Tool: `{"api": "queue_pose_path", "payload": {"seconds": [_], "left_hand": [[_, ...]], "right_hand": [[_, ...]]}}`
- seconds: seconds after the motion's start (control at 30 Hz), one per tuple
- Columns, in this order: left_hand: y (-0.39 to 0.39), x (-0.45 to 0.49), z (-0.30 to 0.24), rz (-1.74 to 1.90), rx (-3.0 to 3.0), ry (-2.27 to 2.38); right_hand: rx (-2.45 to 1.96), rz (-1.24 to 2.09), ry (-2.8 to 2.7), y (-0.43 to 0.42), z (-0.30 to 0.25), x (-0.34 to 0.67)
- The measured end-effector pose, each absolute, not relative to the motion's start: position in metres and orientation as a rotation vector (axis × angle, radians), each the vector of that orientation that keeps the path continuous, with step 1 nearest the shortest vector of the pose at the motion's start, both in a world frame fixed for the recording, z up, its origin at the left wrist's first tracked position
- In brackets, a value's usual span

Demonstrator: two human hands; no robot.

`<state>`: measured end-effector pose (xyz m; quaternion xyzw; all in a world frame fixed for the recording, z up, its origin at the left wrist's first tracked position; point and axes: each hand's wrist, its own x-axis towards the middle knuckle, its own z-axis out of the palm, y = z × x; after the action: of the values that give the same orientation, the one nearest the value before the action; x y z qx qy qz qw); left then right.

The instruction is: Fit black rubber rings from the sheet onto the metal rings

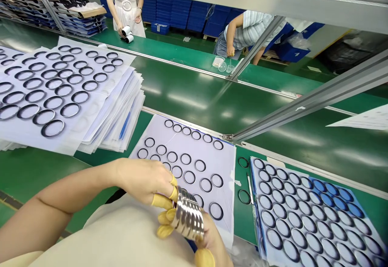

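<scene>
My left hand (148,182) comes in from the left, its fingertips in yellow finger cots pinched on the upper end of a stack of shiny silver rings (188,214). Under that stack my right hand (209,238), also in yellow cots, cups and grips it from below. Both hands hover over a white sheet (212,157) dotted with dark rings laid in rows. To the right lies a blue tray sheet (357,214) filled with several silver rings.
A pile of white sheets with rings (103,109) lies at the left. Two loose dark rings (243,162) rest on the green bench. The green conveyor belt (194,93) runs behind, with slanted metal frame bars (303,105). Two people stand across it near blue crates.
</scene>
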<state>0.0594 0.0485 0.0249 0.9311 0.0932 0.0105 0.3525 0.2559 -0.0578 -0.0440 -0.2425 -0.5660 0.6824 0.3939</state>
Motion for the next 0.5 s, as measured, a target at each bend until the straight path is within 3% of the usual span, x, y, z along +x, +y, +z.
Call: {"api": "queue_pose_path", "payload": {"seconds": [0.17, 0.5], "left_hand": [[0.054, 0.056, 0.026, -0.322, 1.955, 0.169], [0.030, 0.069, -0.004, -0.241, 1.552, 0.060]], "right_hand": [[-0.840, 1.603, -1.529, -0.057, -0.045, 0.257], [-0.819, 1.546, -1.405, -0.065, -0.056, 0.267]]}}
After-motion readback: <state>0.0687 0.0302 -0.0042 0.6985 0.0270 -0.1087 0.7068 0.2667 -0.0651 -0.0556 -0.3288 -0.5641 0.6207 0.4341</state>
